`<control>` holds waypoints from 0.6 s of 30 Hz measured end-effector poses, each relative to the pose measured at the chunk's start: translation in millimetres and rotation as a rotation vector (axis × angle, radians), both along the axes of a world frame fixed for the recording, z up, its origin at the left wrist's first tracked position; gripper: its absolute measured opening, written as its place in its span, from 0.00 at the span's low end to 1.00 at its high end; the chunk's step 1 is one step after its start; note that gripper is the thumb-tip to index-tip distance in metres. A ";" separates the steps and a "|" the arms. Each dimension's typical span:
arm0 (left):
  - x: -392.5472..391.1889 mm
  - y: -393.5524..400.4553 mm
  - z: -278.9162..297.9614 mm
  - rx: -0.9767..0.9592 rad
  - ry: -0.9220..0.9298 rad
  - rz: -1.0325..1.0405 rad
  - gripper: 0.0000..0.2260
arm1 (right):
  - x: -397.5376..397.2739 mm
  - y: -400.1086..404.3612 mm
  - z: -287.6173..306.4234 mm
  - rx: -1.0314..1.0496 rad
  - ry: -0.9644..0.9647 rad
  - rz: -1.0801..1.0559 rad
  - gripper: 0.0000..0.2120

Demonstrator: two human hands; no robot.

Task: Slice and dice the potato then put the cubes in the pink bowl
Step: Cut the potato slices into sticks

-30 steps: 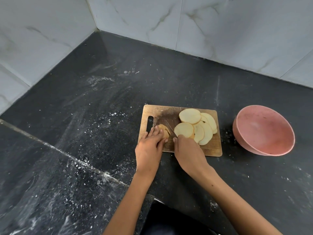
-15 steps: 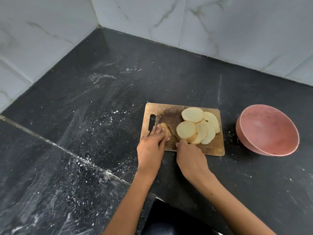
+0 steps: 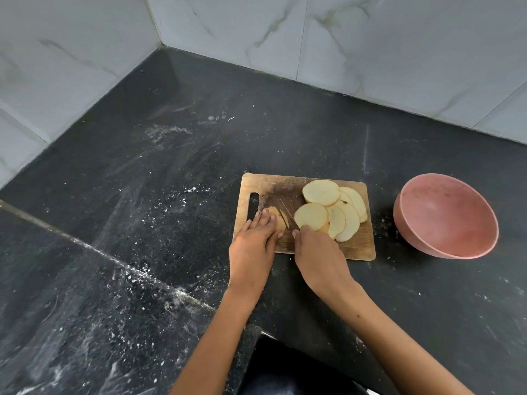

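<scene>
The left hand [image 3: 252, 243] is pressing flat fingers on the potato end piece [image 3: 278, 218] on the cutting board [image 3: 353, 246]. The right hand [image 3: 318, 253] is gripping what seems a knife [image 3: 288, 213], its handle hidden. Slices [image 3: 333, 212] are lying overlapped beside it; the pink bowl [image 3: 445, 215] is sitting right on the worktop [image 3: 171, 172].

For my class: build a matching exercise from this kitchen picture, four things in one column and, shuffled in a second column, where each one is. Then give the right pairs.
Things:
1. pink bowl
2. potato slices
3. potato end piece
4. knife

Places:
A. under the left hand's fingertips
B. fanned over the cutting board's right half
C. on the counter, right of the board
D. gripped by the right hand

Pairs: 1-C, 2-B, 3-A, 4-D
</scene>
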State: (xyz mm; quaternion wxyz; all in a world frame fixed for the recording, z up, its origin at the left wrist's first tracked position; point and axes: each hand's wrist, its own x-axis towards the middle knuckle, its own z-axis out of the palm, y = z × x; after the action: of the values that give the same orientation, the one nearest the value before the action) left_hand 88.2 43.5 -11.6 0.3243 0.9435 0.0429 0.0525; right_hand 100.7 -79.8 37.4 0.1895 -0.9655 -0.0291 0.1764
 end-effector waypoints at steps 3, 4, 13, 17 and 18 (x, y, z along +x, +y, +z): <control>0.5 0.1 -1.4 -0.009 -0.003 -0.003 0.16 | -0.6 1.6 -1.1 -0.012 0.015 0.032 0.14; 0.5 -0.1 -1.8 -0.014 -0.008 0.000 0.16 | -0.8 2.0 -1.2 -0.020 0.017 0.040 0.14; 1.1 -0.6 -7.0 -0.062 -0.070 0.013 0.14 | 5.1 15.7 0.8 -0.154 0.054 0.063 0.09; 0.8 -1.8 -5.5 -0.087 -0.080 0.033 0.12 | -11.0 6.7 -0.4 -0.142 0.155 0.063 0.07; 0.8 -1.4 -5.2 -0.079 -0.080 0.024 0.12 | -14.4 5.5 -0.2 -0.141 0.174 0.059 0.06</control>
State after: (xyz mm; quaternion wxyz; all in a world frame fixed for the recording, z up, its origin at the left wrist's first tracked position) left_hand 89.0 42.1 -16.9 0.3621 0.9266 0.0433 0.0922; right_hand 86.4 -74.3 37.2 0.1178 -0.9562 -0.0284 0.2666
